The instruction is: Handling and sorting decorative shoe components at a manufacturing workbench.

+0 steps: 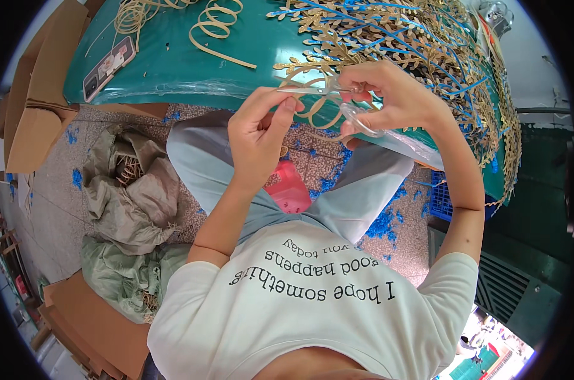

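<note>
My right hand (pixel 394 95) is closed round a pair of scissors (pixel 309 90) with clear plastic handles, its fingers through the loops. The silvery blades point left, toward my left hand (pixel 260 120). That hand is closed in a pinch, thumb against forefinger, at the end of a curly cream-coloured strip (pixel 315 119). The blade tips lie right beside the left fingertips. Loops of the strip hang between my hands and pass behind the scissors. Whether the blades touch the strip I cannot tell.
Ahead, a green-covered table (pixel 173 79) bears a phone (pixel 110 68), another coiled strip (pixel 217 28) and a heap of gold leafy sprigs with blue strips (pixel 401 38). A pink plastic container (pixel 288 189) sits between my legs. Sacks (pixel 125 190) and cardboard (pixel 97 323) stand left; blue scraps (pixel 383 225) litter the floor.
</note>
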The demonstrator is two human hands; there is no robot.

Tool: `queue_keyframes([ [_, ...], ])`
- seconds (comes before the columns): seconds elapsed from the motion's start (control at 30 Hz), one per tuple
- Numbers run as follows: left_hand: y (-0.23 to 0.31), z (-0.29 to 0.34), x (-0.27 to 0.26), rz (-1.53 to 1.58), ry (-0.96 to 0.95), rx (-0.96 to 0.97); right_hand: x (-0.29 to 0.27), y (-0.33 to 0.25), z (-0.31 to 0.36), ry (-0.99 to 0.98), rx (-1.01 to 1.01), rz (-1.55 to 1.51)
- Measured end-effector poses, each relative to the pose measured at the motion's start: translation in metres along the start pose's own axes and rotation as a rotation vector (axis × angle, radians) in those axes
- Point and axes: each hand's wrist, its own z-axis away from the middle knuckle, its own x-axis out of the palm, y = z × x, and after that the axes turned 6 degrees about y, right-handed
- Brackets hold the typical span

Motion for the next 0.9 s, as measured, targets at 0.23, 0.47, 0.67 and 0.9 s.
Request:
queue_keyframes([
  [0.23,0.003,0.000,0.006,0.006,-0.017,0.010,-0.001,0.015,0.006,-0.062,0.134,-0.264],
  [0.47,0.014,0.000,0.001,0.070,0.029,-0.259,0.006,0.039,-0.032,0.318,0.110,0.452],
  [0.67,0.017,0.001,0.002,0.161,0.123,-0.301,0.034,0.082,-0.071,0.458,-0.045,0.727],
  [0.9,0.011,0.012,0.008,0.127,0.157,-0.041,0.053,0.095,-0.088,0.487,0.071,0.878],
])
